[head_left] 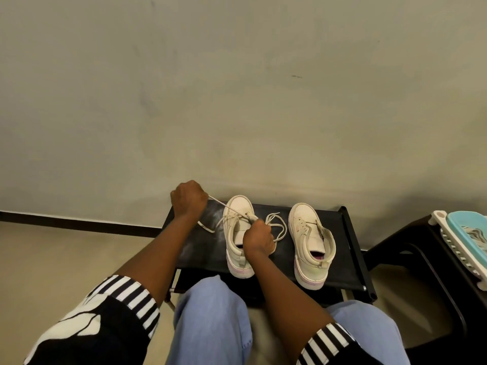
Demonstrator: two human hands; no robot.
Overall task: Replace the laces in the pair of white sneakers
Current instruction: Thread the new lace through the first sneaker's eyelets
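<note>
Head cam: L hand [188,200] grips lace [218,201] taut from left sneaker [237,233] on bench [195,243]; R hand [258,239] pinches lace at eyelets. Blue basket [458,216] holds loose laces [475,233].

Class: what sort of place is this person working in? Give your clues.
Probably a plain room at home: a bare grey wall, a low black bench bearing the sneakers, and a blue plastic basket beside it.

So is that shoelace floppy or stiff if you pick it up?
Probably floppy: the lace lies in loose curls on the black stool between the sneakers. It likely only goes straight when pulled, as where the left hand draws it taut. It looks thin, so probably very light.
</note>
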